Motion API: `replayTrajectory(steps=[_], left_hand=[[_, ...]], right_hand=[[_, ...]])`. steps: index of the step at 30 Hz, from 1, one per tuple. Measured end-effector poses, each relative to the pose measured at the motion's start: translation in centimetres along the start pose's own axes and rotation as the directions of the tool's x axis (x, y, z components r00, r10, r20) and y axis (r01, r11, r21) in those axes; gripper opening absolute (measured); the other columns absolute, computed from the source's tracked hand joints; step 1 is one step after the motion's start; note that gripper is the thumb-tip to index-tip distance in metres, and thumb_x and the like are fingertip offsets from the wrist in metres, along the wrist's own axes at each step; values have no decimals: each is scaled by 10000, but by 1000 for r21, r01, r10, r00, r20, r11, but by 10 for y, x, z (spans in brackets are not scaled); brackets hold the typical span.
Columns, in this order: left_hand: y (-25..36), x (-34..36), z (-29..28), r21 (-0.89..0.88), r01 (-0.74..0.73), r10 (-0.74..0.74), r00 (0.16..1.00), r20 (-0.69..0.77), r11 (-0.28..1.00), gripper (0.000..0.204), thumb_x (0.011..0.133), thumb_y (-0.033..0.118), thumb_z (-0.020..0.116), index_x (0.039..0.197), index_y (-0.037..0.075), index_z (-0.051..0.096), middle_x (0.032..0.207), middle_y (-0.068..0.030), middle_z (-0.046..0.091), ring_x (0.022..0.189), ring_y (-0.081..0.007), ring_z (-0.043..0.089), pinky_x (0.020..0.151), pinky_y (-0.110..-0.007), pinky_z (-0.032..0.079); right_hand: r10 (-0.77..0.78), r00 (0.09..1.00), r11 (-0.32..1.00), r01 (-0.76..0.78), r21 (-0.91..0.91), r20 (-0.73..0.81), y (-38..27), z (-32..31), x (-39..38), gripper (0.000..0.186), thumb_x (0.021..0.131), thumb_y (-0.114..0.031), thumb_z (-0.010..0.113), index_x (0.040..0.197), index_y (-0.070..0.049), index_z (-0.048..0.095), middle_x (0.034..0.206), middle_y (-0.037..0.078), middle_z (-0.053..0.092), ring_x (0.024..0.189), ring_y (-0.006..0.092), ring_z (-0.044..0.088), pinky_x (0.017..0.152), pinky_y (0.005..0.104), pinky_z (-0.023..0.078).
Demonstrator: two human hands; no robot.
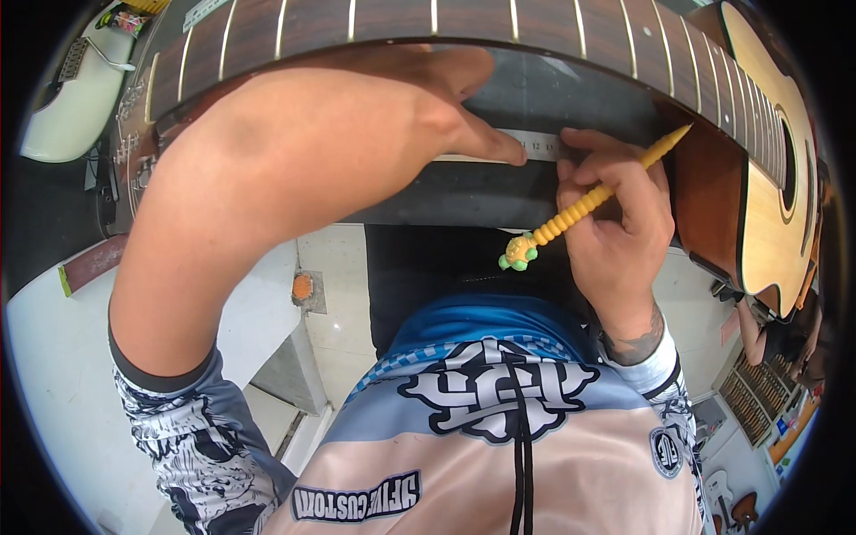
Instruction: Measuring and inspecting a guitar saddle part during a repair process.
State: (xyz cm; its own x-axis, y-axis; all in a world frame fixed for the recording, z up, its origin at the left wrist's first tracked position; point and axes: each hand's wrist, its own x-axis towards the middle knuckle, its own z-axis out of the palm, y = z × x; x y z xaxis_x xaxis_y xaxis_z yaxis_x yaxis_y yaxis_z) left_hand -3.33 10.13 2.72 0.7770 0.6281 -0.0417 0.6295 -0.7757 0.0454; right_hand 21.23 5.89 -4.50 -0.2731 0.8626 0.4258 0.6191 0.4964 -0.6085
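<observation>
Because the left hand (pixel 435 114), partly hidden by the guitar neck (pixel 392 22), rests one digit on the ruler (pixel 540 145), its full grip unclear, a light press might let the ruler slide. The ruler lies between both hands, its right end at the right hand (pixel 618 201), which grips a yellow pen (pixel 572 216).

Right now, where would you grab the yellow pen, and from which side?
I'd take the yellow pen by its ribbed barrel, between the right hand and the turtle-like topper, from the person's left: that bare stretch juts out, the ridges should limit slipping, and the pointed tip faces away.
</observation>
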Motion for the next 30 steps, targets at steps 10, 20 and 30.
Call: replayTrajectory(steps=[10, 20, 30], left_hand=[[-3, 1, 6, -200, -21, 7, 998, -69, 980, 483, 799, 3, 600, 1212, 196, 761, 841, -70, 518, 819, -234, 565, 726, -350, 482], [5, 10, -10, -129, -17, 20, 999, 27, 991, 453, 813, 24, 586, 1213, 160, 749, 898, -75, 556, 878, -244, 580, 743, -350, 475], [7, -21, 15, -187, 144, -161, 983, -82, 972, 351, 793, 21, 588, 1103, 91, 737, 953, -87, 604, 891, -262, 595, 748, -352, 486]], right_hand=[[-265, 962, 963, 261, -59, -59, 2, -2, -7, 254, 704, 56, 793, 847, -80, 633, 968, 100, 747, 934, 324, 662, 850, 384, 480], [-79, 993, 997, 80, 5, -92, -13, 13, 0, 237, 706, 30, 807, 771, -96, 618, 857, 45, 755, 925, 291, 703, 839, 366, 507], [-69, 997, 997, 69, -42, -15, -17, 15, 6, 228, 715, 15, 811, 758, -106, 623, 814, 28, 746, 898, 282, 700, 837, 355, 516]])
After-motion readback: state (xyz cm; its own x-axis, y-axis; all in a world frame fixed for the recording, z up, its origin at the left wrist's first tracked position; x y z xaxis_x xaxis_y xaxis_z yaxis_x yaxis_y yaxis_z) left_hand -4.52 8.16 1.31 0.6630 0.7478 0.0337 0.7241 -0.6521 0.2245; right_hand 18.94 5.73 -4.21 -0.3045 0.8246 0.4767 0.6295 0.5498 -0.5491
